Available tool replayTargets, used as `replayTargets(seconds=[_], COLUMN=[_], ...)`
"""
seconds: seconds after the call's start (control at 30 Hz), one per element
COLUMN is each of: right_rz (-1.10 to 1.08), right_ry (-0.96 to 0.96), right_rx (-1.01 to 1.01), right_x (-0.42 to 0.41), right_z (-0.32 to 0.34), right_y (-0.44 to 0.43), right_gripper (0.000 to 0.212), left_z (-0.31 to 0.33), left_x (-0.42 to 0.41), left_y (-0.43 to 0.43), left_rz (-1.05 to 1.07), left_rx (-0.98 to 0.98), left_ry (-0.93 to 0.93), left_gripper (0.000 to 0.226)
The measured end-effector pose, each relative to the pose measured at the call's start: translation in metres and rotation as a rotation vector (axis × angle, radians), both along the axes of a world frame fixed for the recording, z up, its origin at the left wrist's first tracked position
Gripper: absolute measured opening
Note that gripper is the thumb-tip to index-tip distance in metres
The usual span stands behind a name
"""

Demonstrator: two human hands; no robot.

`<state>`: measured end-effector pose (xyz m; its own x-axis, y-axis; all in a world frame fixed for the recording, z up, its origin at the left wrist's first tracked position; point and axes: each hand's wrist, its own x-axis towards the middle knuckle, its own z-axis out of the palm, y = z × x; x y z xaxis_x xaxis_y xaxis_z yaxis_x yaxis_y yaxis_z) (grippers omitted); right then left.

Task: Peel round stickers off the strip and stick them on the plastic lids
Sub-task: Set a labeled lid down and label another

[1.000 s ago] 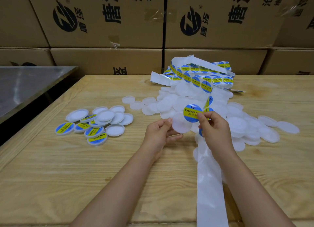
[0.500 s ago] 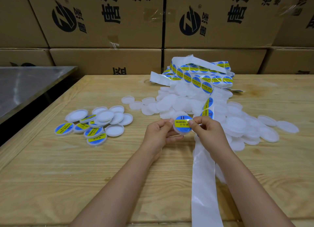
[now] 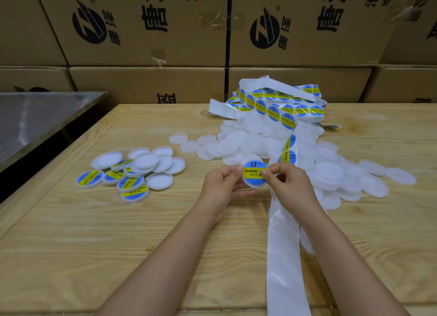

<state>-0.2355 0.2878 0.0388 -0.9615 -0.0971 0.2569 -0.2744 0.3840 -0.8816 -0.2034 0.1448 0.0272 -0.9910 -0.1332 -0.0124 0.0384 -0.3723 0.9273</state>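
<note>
Sticker [image 3: 254,172], round and glossy, covers a white plastic lid [image 3: 255,185] pinched by fingers [image 3: 266,173] of left hand [image 3: 222,185] and right hand [image 3: 290,188].

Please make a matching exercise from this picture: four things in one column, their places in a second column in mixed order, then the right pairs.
Things
1. lid being labelled
2. finished lids
3. plain lids
4. strip of stickers

Places
a. big heap on the table, right of centre
b. coiled at the back, near the boxes
c. pinched between left hand and right hand
d. small group at the left

Pairs: 1-c, 2-d, 3-a, 4-b
</note>
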Motion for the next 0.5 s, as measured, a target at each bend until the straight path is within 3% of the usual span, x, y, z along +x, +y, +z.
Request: replayTargets(seconds=[0.5], right_rz=[0.015], right_ry=[0.006], right_rx=[0.009], right_x=[0.0003], right_z=[-0.0004], right_y=[0.0004], right_gripper=[0.017], left_z=[0.0002], left_x=[-0.0015], left_y=[0.0005], left_rz=[0.023], left_rx=[-0.013], left_ry=[-0.013], left_gripper=[0.020])
